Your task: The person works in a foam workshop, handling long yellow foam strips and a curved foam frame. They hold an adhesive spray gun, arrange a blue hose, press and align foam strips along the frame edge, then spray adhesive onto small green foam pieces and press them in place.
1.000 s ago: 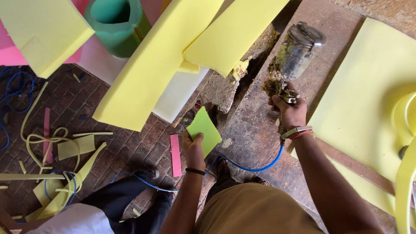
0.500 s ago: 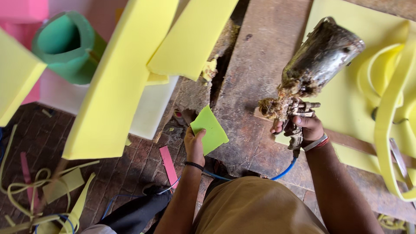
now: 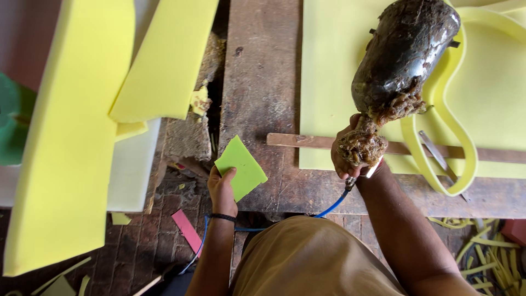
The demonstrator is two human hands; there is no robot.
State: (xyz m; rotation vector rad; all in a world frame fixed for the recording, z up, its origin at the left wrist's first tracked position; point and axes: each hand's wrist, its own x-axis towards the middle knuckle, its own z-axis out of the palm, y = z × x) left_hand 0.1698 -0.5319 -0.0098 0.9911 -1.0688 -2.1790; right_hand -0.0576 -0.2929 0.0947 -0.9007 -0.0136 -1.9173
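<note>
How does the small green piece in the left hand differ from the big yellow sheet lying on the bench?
The green foam piece is small, a brighter green, and held up by the left hand at the bench edge; the yellow foam sheet is far larger, pale yellow, and lies flat on the wooden bench under a wooden strip. Both look like flat cut foam with straight edges.

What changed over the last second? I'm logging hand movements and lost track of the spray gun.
The right hand kept its grip on the glue-caked spray gun and carried it right, off the wooden bench and over the yellow foam sheet. The left hand still holds the green foam square at the bench edge. The blue hose stays attached.
</note>
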